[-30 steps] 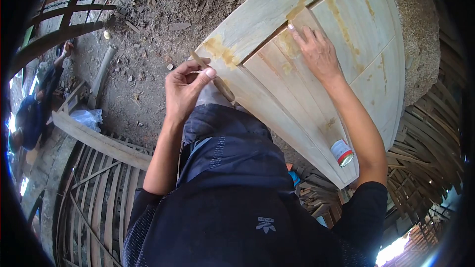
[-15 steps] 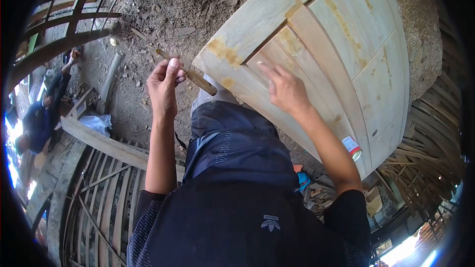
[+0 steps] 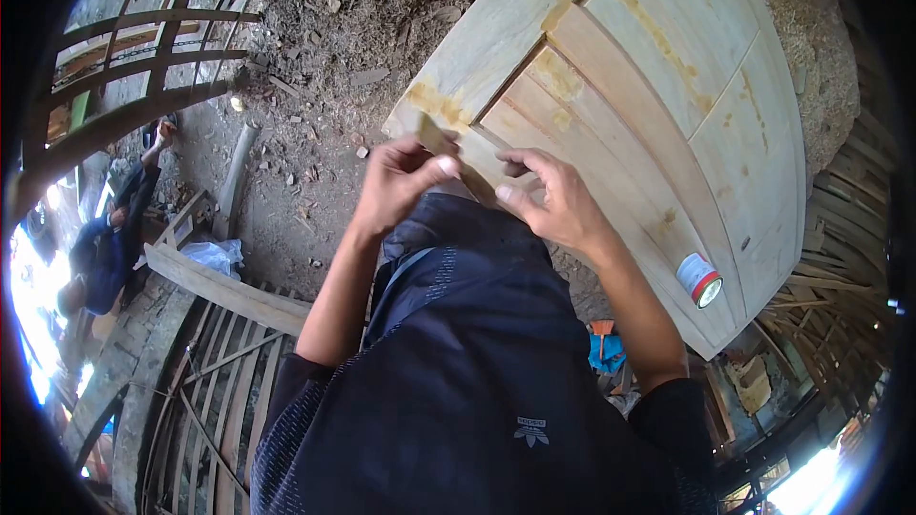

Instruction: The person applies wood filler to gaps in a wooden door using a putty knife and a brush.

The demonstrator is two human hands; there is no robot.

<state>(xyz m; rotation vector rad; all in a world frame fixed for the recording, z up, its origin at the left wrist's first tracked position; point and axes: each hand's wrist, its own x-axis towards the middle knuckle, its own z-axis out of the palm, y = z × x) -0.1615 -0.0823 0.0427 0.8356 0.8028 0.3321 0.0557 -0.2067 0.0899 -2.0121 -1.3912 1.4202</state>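
My left hand point(image 3: 405, 186) is closed around a putty knife point(image 3: 437, 135), its flat blade smeared yellowish brown and pointing away from me. The wooden handle point(image 3: 480, 189) slants down toward my right hand. My right hand point(image 3: 563, 205) has its thumb and fingers apart, with the thumb tip right by the handle's end. Both hands are above my lap, at the near edge of a pale wooden door point(image 3: 611, 162) with recessed panels. Yellow-brown filler patches point(image 3: 434, 100) mark its corner, joints and seams.
A red and white can point(image 3: 701, 278) rests on the door's right part. A curved wooden beam point(image 3: 219, 278) and slatted frame point(image 3: 224, 381) are on the left. Wood scraps and shavings cover the ground point(image 3: 324, 57). Another person point(image 3: 105, 248) is at far left.
My left hand has moved right with the putty knife, turning its blade face into view. My right hand has drawn back from the door panel, its pointing finger now curled toward the handle.
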